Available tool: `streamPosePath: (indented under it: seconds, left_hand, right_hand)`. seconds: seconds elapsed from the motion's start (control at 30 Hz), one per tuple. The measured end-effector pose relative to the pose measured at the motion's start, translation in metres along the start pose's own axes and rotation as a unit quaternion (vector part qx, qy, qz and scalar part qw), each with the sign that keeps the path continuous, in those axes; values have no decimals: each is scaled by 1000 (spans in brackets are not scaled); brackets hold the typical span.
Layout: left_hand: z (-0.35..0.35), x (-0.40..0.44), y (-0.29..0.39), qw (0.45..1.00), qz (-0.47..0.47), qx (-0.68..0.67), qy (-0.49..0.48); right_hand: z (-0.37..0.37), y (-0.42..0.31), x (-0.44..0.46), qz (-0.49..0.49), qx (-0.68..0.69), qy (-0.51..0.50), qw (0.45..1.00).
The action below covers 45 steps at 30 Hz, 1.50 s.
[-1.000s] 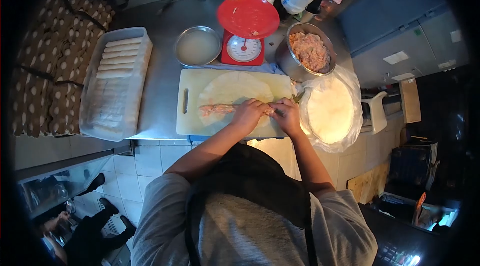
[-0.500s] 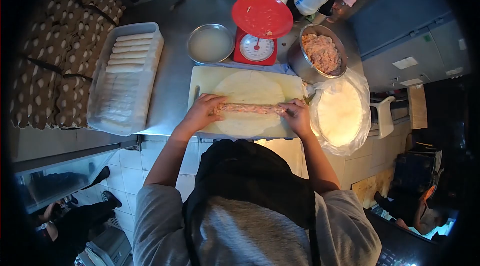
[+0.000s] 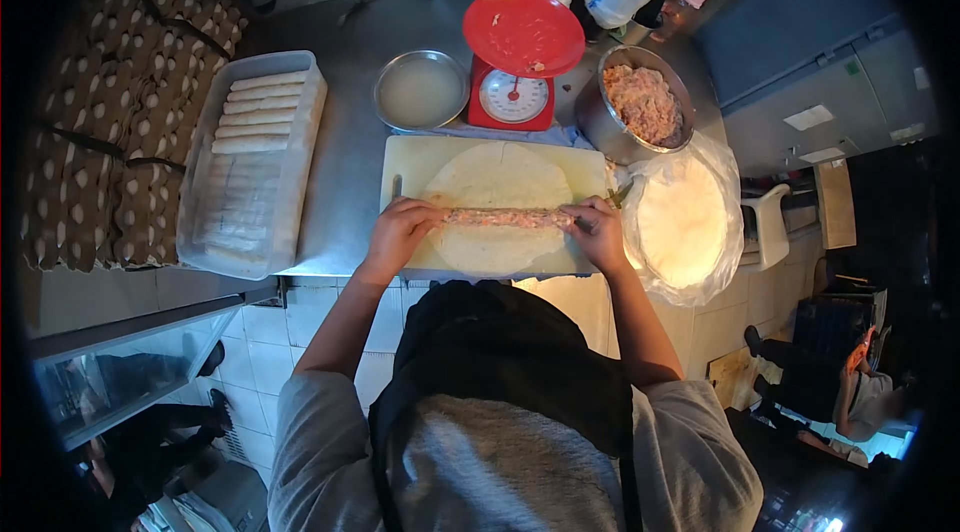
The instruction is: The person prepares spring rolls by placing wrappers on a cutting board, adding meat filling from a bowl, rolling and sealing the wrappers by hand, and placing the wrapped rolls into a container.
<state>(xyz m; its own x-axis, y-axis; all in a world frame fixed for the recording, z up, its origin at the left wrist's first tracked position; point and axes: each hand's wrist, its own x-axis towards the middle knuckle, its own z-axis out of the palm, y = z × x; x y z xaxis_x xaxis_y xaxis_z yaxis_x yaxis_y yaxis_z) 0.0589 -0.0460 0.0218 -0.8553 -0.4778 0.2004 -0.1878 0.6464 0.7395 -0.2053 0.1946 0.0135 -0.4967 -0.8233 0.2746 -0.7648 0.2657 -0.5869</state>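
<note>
A round, pale sheet of dough (image 3: 500, 177) lies on a cream cutting board (image 3: 395, 160). Across it runs a long strip of pinkish meat filling (image 3: 505, 218). My left hand (image 3: 403, 230) pinches the strip's left end between thumb and fingers. At the opposite end my right hand (image 3: 597, 231) has its fingertips closed on the filling, with the thumb underneath. A stack of round dough sheets (image 3: 682, 227) in clear plastic sits right of the board.
Behind the board stand a metal bowl of cloudy liquid (image 3: 421, 90), a red kitchen scale (image 3: 512, 97) and a metal pot of filling (image 3: 645, 102). A plastic tub (image 3: 310, 132) of white rolls and egg trays (image 3: 130, 122) are left. Other people appear at the lower edges.
My left hand has drawn in its fingers and shifted slightly left to the strip's end. My right hand stays at its end, and the view has shifted a little.
</note>
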Motion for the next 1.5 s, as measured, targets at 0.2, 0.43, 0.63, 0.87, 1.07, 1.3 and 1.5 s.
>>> streamPosePath:
  seconds: [0.2, 0.43, 0.63, 0.87, 1.07, 1.3, 1.5]
  left_hand:
    - [7, 12, -8, 999, 29, -29, -25]
    - [11, 14, 1, 997, 46, 38, -46]
    - [22, 25, 32, 993, 88, 62, -51]
    - [89, 47, 58, 991, 81, 72, -73]
    - [106, 53, 65, 992, 79, 73, -71]
    - [34, 19, 20, 990, 50, 119, -53]
    - [9, 8, 9, 992, 64, 106, -17]
  right_hand:
    - [1, 2, -1, 7, 4, -7, 1000]
    - [-14, -6, 7, -5, -3, -69, 998]
    - [-16, -32, 18, -31, -11, -60, 998]
    - [6, -19, 17, -38, 18, -66, 997]
    - [10, -15, 12, -21, 31, -34, 999]
    - [-3, -10, 3, 18, 48, -45, 998]
    - [-12, -26, 7, 11, 66, -24, 997]
